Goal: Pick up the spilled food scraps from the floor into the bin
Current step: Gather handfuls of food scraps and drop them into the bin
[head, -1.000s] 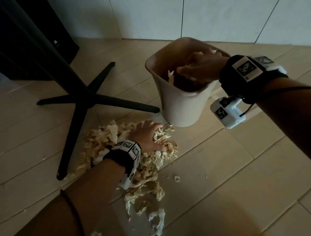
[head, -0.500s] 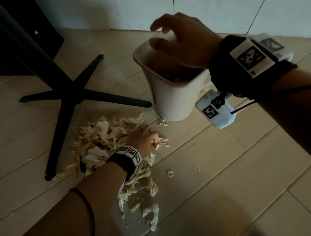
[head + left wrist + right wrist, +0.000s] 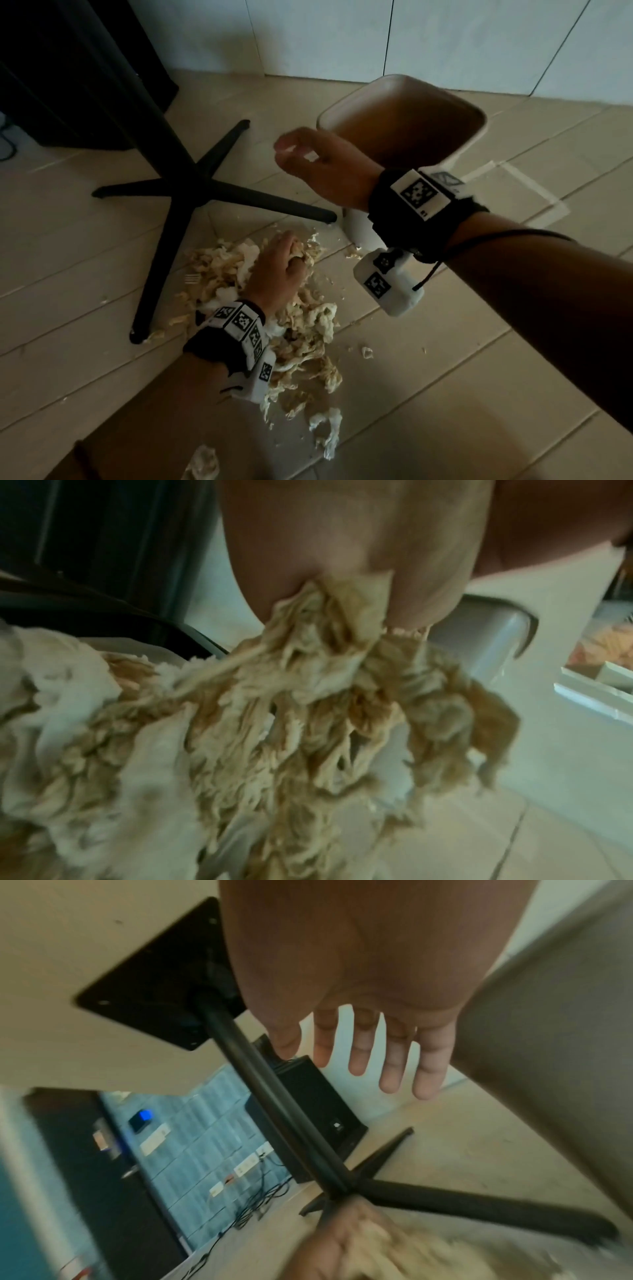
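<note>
Left hand (image 3: 279, 270) clenches a clump of the food scraps (image 3: 301, 329) heaped on the floor (image 3: 445, 394) beside the bin (image 3: 404, 113); right hand (image 3: 322, 164), empty with fingers spread, hovers nearby, likely ready to scoop.

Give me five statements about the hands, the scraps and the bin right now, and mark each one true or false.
1. The left hand grips a clump of food scraps on the floor. True.
2. The right hand holds a handful of scraps. False: its fingers are spread and it holds nothing.
3. The bin lies tipped on its side. False: it stands upright, mouth up.
4. A black table base stands beside the scraps. True.
5. The floor is clean of scraps. False: a large pile remains.
</note>
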